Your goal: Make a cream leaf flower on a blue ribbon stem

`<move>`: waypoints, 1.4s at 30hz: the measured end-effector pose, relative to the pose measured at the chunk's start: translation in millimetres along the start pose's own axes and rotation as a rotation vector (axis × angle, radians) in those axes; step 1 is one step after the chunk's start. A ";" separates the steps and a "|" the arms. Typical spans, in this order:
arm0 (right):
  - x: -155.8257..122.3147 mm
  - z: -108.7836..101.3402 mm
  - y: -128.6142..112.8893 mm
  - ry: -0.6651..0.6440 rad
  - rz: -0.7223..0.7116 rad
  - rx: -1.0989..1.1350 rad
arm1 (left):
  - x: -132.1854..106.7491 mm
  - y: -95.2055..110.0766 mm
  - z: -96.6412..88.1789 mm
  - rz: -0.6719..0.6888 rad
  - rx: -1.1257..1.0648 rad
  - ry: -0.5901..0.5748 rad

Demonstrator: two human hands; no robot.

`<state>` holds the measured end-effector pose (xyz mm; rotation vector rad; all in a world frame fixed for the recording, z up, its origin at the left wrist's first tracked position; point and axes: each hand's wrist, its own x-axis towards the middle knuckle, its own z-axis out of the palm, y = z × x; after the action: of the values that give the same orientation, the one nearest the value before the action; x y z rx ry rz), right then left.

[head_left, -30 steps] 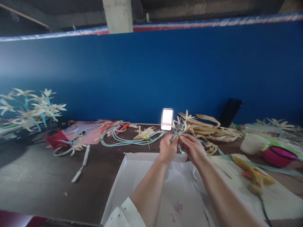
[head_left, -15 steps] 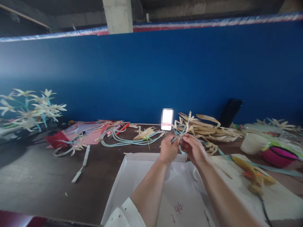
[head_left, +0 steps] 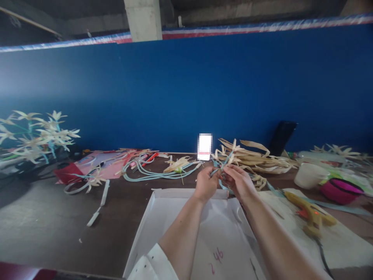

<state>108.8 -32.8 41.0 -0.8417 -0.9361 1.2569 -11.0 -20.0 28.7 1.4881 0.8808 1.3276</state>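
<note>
Both hands meet above the far edge of a white shallow box lid (head_left: 163, 217). My left hand (head_left: 206, 183) is closed on the pale blue stem of a husk flower (head_left: 233, 147), its fingers pinched together. Beside it, my right hand (head_left: 239, 181) also pinches the same stem, thumb and fingertips pressed close. Cream petals stick up above the fingers, partly merging with the dried corn husks (head_left: 262, 162) behind. The exact grip points on the stem are hidden by the fingers.
A yellow glue gun (head_left: 310, 214) with a lit red light lies on white paper at right. Nearby are a white cup (head_left: 309, 175) and a magenta bowl (head_left: 341, 190). Coiled pale blue cord (head_left: 151, 179) and a bright phone screen (head_left: 204, 147) are behind; finished flowers (head_left: 43, 134) stand at left.
The view has shifted slightly. Both hands keep their pinch on the flower stem, with only small finger movement.
</note>
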 end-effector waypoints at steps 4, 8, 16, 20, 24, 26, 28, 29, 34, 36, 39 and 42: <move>0.3 -2.3 -0.4 0.023 -0.008 -0.045 | 0.8 -1.2 0.1 0.006 -0.007 -0.007; 1.0 -5.3 0.2 0.020 -0.016 -0.071 | -0.1 4.2 -0.8 -0.016 -0.002 -0.032; 3.4 -7.4 3.9 0.028 -0.045 -0.123 | -1.3 10.2 -5.4 0.029 0.114 -0.062; 2.3 -5.4 2.8 0.048 -0.057 -0.125 | 3.2 0.6 -8.0 0.099 0.223 0.015; 1.5 -4.3 1.9 0.045 -0.078 -0.162 | 5.5 -2.0 -9.2 0.189 0.333 0.152; 1.8 -4.4 2.3 0.042 -0.083 -0.185 | 4.9 0.6 -9.3 0.244 0.370 0.199; 2.2 -4.3 2.9 0.049 -0.087 -0.210 | 3.6 4.4 -9.4 0.291 0.396 0.220; 2.3 -4.1 3.0 0.056 -0.091 -0.224 | 3.0 6.3 -9.5 0.309 0.405 0.222; 0.8 -0.7 0.8 0.093 -0.108 -0.290 | 1.5 10.5 -10.1 0.378 0.431 0.234; -0.2 1.0 -0.8 0.115 -0.103 -0.314 | 1.6 10.3 -10.3 0.397 0.440 0.243; -1.1 3.0 -2.7 0.138 -0.101 -0.332 | 1.7 10.4 -10.7 0.421 0.443 0.248; -1.4 4.8 -4.2 0.149 -0.107 -0.359 | 0.9 12.0 -10.5 0.444 0.459 0.255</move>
<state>105.9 -34.7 46.6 -1.1338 -1.0872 0.9328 -22.0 -21.2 40.2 1.9800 1.1138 1.7480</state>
